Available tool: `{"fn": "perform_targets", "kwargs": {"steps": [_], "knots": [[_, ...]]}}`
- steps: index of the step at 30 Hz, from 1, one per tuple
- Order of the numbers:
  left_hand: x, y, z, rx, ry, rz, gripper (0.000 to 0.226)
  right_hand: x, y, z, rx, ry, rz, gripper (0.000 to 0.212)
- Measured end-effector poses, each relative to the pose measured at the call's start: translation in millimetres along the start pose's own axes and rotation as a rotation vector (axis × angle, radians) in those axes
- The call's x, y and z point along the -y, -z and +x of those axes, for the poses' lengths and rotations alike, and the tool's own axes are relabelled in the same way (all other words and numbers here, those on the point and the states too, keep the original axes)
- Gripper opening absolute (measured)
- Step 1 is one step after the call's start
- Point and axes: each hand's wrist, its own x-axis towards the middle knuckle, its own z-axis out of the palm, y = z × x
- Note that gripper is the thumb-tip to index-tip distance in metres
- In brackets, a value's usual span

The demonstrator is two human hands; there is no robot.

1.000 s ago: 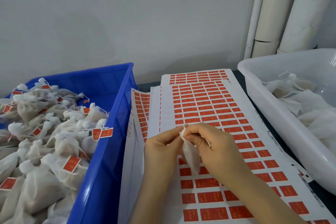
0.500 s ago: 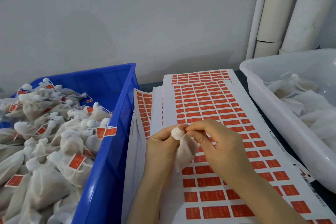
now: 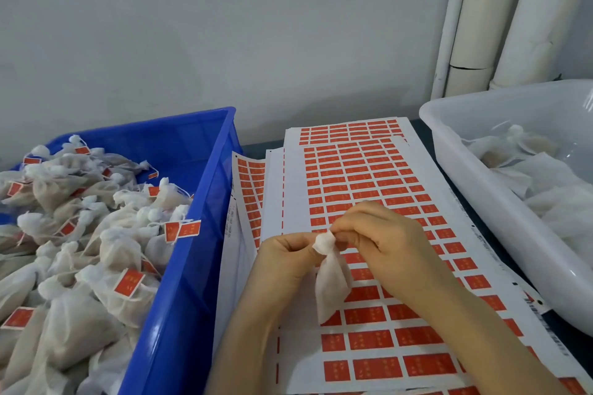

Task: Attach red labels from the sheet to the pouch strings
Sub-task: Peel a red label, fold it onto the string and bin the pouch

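Observation:
A small white mesh pouch (image 3: 330, 285) hangs above the label sheet (image 3: 359, 183), its gathered neck held between both hands. My left hand (image 3: 282, 263) pinches the neck from the left. From the right, my right hand (image 3: 382, 244) pinches the top of the neck with fingers curled. The pouch's string is too thin to make out. Rows of red labels cover the white sheet, which lies on a stack of similar sheets between two bins.
A blue bin (image 3: 192, 234) on the left is heaped with white pouches bearing red labels. A white bin (image 3: 475, 189) on the right holds unlabelled pouches. White pipes (image 3: 487, 16) stand against the grey wall at the back right.
Both hands have stayed together on the pouch neck. The neck is now bunched more tightly, and the pouch hangs straighter below the fingers.

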Motion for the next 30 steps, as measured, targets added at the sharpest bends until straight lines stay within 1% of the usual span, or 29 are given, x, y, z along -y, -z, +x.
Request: {"fn": "perform_targets", "kwargs": {"steps": [2, 4, 5, 6, 7, 9, 10, 11, 16, 21, 23, 25, 27, 28, 30], "knots": [[-1, -2, 0, -0.017, -0.010, 0.016, 0.011, -4, 0, 3, 0.038, -0.043, -0.001, 0.017], [-2, -3, -1, -0.023, -0.017, 0.024, 0.009, -1, 2, 5, 0.074, -0.026, -0.018, 0.019], [-2, -4, -1, -0.023, -0.018, 0.029, 0.012, 3, 4, 5, 0.095, -0.023, -0.003, 0.018], [-1, -4, 0, -0.025, -0.023, 0.037, 0.017, 2, 5, 3, 0.101, 0.039, -0.015, 0.017], [1, -4, 0, -0.029, -0.026, 0.044, 0.022, 1, 5, 2, 0.130, 0.034, 0.009, 0.018], [3, -4, 1, -0.035, -0.037, 0.065, 0.029, -2, 1, 1, 0.078, -0.063, 0.073, 0.027], [2, -6, 0, -0.031, -0.045, 0.072, 0.031, -4, 0, -1, 0.067, -0.143, 0.124, 0.030], [2, -8, 0, -0.027, -0.056, 0.074, 0.031, -7, -2, -2, 0.063, -0.179, 0.154, 0.031], [1, -14, 1, -0.057, -0.073, 0.030, 0.023, -5, -6, -1, 0.052, -0.198, 0.269, 0.025], [2, -21, -1, -0.037, -0.061, 0.021, 0.016, -4, -6, 0, 0.008, -0.305, 0.385, 0.029], [3, -25, -1, -0.056, -0.074, 0.039, 0.015, -5, -3, 2, -0.019, -0.379, 0.473, 0.021], [3, -29, -2, -0.083, -0.121, 0.080, 0.011, -5, -2, 2, 0.002, -0.441, 0.499, 0.009], [3, -32, -3, -0.091, -0.182, 0.121, 0.007, -6, -4, 2, 0.061, -0.481, 0.467, 0.002], [2, -33, -4, -0.092, -0.212, 0.136, 0.008, -7, -4, 2, 0.082, -0.499, 0.470, 0.002], [2, -35, -5, -0.092, -0.256, 0.155, 0.015, -11, -3, 2, 0.113, -0.529, 0.511, 0.007]]}}
